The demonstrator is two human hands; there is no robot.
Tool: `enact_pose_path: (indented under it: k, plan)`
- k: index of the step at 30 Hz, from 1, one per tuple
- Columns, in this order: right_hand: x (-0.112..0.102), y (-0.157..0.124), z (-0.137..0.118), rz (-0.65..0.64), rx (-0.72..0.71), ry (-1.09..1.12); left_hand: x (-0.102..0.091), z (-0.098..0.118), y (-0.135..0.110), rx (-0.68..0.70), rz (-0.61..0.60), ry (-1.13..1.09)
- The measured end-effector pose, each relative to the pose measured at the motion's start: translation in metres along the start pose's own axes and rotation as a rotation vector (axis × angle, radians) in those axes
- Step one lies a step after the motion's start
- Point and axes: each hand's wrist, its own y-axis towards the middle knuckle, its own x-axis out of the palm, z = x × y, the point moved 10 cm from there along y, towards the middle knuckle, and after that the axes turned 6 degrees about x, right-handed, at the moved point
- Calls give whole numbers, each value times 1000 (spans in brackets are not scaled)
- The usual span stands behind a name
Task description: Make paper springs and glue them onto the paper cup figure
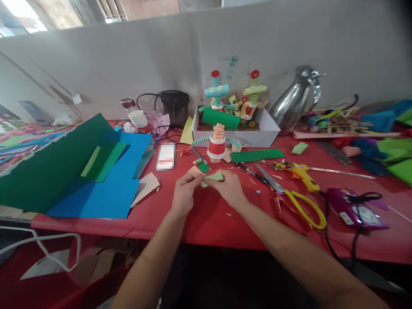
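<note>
My left hand (184,192) and my right hand (229,188) meet over the red table (209,223), near its front edge. Both pinch a small light green paper strip (213,177) between their fingertips. Just beyond the hands lies a folded green and peach paper piece (201,165). Behind that stands a small paper figure with a red and white cup body (216,146), an orange accordion neck and coiled green arms.
Yellow-handled scissors (298,201), a yellow glue gun (298,171) and a purple device with a black cable (352,208) lie to the right. Green and blue paper sheets (80,176) cover the left. A white box (267,128) of paper figures and a metal jug (294,101) stand behind.
</note>
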Motion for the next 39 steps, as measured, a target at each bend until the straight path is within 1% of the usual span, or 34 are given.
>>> enact_pose_path:
  k: [2, 4, 8, 10, 13, 15, 16, 19, 21, 24, 29, 34, 37, 39]
  plan:
    - [4, 1, 7, -19, 67, 80, -4, -6, 1, -42, 34, -36]
    - [8, 1, 14, -38, 133, 174, -5, -11, 2, -83, 39, -68]
    - [8, 1, 22, -24, 200, 322, 1, -13, 1, -143, -12, -91]
    - [10, 0, 27, -31, 242, 391, 4, -12, 1, -142, -38, -78]
    - [16, -1, 30, -82, 290, 467, -1, -8, 2, -112, 16, -79]
    - [18, -2, 30, -96, 298, 488, -5, -9, 2, -116, 46, -96]
    - [17, -2, 29, -87, 296, 490, -4, -10, 2, -126, 33, -97]
    - [10, -2, 28, -26, 280, 481, 6, -10, 0, -151, -98, -68]
    - [6, -2, 28, -1, 277, 485, 9, -8, -1, -147, -146, -38]
    - [8, -2, 31, -52, 317, 507, 3, -7, -1, -146, -113, -19]
    - [15, -1, 29, -177, 356, 514, -6, -13, 2, -205, -30, -87]
    - [17, -2, 28, -234, 407, 528, -14, -18, 5, -232, 61, -97]
    - [18, -2, 30, -251, 445, 549, -13, -18, 6, -223, 35, -94]
    - [17, -2, 30, -263, 457, 561, -8, -16, 7, -210, -34, -89]
